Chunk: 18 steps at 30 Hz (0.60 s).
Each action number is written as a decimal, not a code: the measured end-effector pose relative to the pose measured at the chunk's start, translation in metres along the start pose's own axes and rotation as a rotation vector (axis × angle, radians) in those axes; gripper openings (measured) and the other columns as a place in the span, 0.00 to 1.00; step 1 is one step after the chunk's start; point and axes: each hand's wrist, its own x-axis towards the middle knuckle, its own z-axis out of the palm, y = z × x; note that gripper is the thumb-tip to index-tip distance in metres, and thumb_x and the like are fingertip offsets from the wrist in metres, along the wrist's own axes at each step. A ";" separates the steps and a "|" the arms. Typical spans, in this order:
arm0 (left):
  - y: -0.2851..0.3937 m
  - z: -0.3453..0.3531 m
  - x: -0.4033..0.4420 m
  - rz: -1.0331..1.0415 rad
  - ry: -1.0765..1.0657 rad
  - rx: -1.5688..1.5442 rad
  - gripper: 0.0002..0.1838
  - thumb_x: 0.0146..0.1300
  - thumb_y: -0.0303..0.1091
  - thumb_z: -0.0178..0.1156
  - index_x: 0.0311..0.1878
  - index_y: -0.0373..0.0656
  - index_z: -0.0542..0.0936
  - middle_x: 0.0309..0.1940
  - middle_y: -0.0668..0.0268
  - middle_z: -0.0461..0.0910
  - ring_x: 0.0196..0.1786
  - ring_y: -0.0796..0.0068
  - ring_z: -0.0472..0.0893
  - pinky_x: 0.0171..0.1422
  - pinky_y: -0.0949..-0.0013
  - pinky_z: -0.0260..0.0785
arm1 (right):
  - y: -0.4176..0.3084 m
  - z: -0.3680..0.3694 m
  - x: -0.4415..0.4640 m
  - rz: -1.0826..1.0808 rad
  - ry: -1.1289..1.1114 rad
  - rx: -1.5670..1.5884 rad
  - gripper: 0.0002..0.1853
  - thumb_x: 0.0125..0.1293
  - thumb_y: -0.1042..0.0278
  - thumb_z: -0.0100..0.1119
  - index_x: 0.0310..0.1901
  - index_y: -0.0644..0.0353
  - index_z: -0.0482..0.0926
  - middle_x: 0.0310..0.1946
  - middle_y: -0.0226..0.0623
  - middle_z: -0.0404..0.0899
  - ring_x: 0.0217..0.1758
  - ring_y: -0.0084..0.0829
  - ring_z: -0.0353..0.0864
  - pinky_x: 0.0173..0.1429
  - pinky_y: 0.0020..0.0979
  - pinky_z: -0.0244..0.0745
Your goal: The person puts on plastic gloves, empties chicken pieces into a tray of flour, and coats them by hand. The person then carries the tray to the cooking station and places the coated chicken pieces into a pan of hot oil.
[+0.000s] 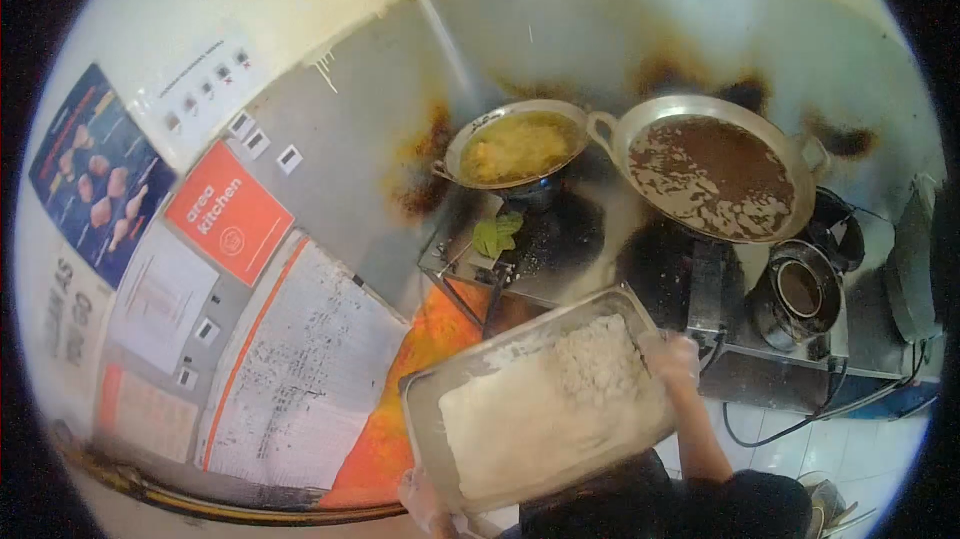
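Observation:
A rectangular metal tray (425,439) of pale flour (510,419) is held up in front of me, tilted. Near its right end the flour has lumpy pieces (605,359) coated in it. My right hand (675,359), in what looks like a clear plastic glove, is closed on the tray's right rim. At the lower left corner my left hand (428,507) grips the rim, with its fingers partly hidden by the tray. Beyond the tray, a wok (470,177) of yellow oil with food frying in it sits on the stove.
A larger wok (632,144) of dark brown liquid stands on the right burner. Green leaves (497,235) lie on the stove top (560,284). Dark pots (775,314) stand at the right, with a hose (760,442) below. Posters and paper sheets (290,379) hang on the left wall.

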 end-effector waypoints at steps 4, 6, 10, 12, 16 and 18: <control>0.041 0.048 0.065 -0.296 -0.068 -0.053 0.12 0.67 0.36 0.56 0.37 0.38 0.83 0.25 0.63 0.77 0.30 0.71 0.77 0.38 0.62 0.69 | -0.020 0.034 0.075 0.269 -0.079 0.211 0.24 0.56 0.48 0.65 0.49 0.56 0.86 0.48 0.53 0.85 0.53 0.50 0.84 0.59 0.41 0.77; 0.003 0.084 0.091 0.087 -0.132 0.438 0.09 0.66 0.35 0.57 0.44 0.44 0.82 0.35 0.61 0.81 0.39 0.63 0.79 0.45 0.58 0.71 | 0.023 0.087 0.108 -0.150 0.120 0.045 0.23 0.58 0.47 0.65 0.46 0.58 0.86 0.46 0.53 0.84 0.48 0.52 0.85 0.55 0.44 0.78; -0.025 0.121 0.159 0.234 -0.457 0.581 0.12 0.64 0.35 0.58 0.50 0.50 0.82 0.43 0.61 0.81 0.43 0.54 0.79 0.51 0.52 0.71 | 0.077 0.158 0.142 -0.271 0.230 -0.234 0.20 0.61 0.50 0.64 0.45 0.59 0.82 0.41 0.52 0.82 0.44 0.52 0.83 0.49 0.46 0.79; -0.082 0.156 0.182 0.307 -0.484 0.465 0.14 0.64 0.36 0.58 0.52 0.51 0.82 0.43 0.60 0.81 0.43 0.54 0.79 0.53 0.51 0.71 | 0.029 0.131 0.130 -0.105 0.278 -0.304 0.19 0.62 0.54 0.63 0.48 0.61 0.80 0.41 0.51 0.81 0.44 0.51 0.82 0.48 0.47 0.80; -0.026 0.163 0.196 -0.014 -0.479 -0.045 0.13 0.67 0.38 0.58 0.49 0.43 0.83 0.36 0.59 0.79 0.39 0.63 0.78 0.49 0.58 0.71 | -0.028 0.098 0.118 -0.367 0.410 -0.357 0.18 0.62 0.58 0.62 0.47 0.63 0.79 0.41 0.50 0.81 0.45 0.49 0.82 0.47 0.45 0.81; 0.030 0.154 0.196 -0.262 -0.430 -0.206 0.13 0.69 0.38 0.57 0.45 0.37 0.83 0.29 0.62 0.77 0.33 0.69 0.76 0.45 0.63 0.70 | -0.020 0.116 0.125 -0.385 0.287 -0.372 0.16 0.63 0.61 0.61 0.46 0.64 0.79 0.36 0.47 0.81 0.38 0.45 0.82 0.40 0.42 0.80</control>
